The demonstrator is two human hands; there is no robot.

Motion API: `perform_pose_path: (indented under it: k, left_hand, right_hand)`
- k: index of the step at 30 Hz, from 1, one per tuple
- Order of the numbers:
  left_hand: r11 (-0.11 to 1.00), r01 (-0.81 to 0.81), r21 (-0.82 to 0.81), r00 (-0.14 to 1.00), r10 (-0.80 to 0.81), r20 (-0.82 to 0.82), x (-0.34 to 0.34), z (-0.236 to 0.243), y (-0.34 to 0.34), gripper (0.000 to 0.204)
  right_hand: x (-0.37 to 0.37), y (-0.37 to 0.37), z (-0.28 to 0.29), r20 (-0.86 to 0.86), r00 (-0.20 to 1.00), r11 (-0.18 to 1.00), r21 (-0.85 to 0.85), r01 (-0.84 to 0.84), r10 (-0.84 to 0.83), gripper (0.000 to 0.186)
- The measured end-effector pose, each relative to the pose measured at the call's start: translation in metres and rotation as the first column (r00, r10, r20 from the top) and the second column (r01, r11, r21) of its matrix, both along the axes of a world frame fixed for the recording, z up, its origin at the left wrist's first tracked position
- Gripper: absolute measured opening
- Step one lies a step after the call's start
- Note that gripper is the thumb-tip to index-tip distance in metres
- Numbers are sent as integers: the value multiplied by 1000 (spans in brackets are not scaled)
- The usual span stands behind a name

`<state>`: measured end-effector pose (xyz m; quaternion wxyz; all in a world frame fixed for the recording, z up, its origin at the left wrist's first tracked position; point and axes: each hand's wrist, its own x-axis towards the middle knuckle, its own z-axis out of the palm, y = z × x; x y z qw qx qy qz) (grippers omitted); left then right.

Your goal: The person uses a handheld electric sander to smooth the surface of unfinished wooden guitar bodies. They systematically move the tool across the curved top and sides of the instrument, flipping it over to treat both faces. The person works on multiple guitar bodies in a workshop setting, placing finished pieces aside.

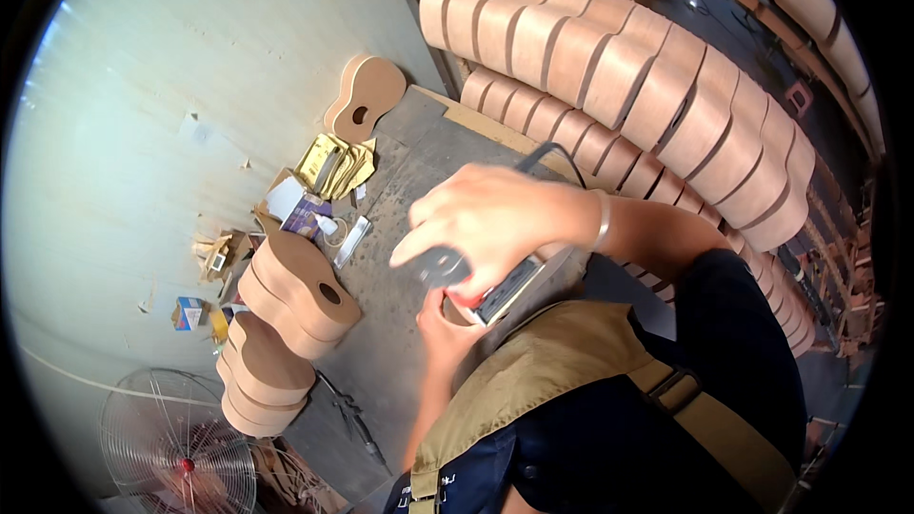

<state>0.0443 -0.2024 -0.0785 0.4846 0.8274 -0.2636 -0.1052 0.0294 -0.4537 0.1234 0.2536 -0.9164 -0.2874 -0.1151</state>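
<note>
My right hand is curled over a dark grey round-ended tool, blurred by motion; its kind is not clear. Below it, my left hand grips the near-left side of a box-shaped piece with pale edges and a dark inner face, close to my apron. A bit of red shows between the hands at this piece. Much of the tool and the piece is hidden by my right hand and wrist. A black cable loops out behind my right wrist.
Unfinished ukulele-shaped bodies are stacked at the left of the grey bench; another body leans at the wall. Sandpaper sheets and a white bottle lie nearby. Long rows of bodies stand right. A fan is lower left.
</note>
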Motion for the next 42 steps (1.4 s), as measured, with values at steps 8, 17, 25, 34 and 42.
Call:
perform_pose_path:
  k: [8, 17, 25, 34, 42]
  left_hand:
    - [962, -3, -272, 985, -43, -165, 6, 5, 37, 88]
    - [959, -31, -280, 971, -37, -234, 14, -2, 69, 96]
    - [997, -5, 78, 973, 23, -230, -4, -56, 61, 89]
    - [993, -110, -48, 990, 113, 82, 3, 52, 72, 79]
    - [963, 91, 255, 936, -170, 308, 0, 93, 25, 77]
  right_hand:
    - [-12, -24, -11, -95, 995, 962, 268, 55, -31, 57]
    - [-125, -114, -116, -347, 839, 762, 369, 532, -419, 59]
    - [-183, -104, -140, -247, 751, 745, 139, 652, -612, 65]
    - [-158, -85, -94, -174, 808, 780, 210, 590, -564, 60]
    - [-68, -42, -83, -77, 981, 927, 322, 195, -179, 52]
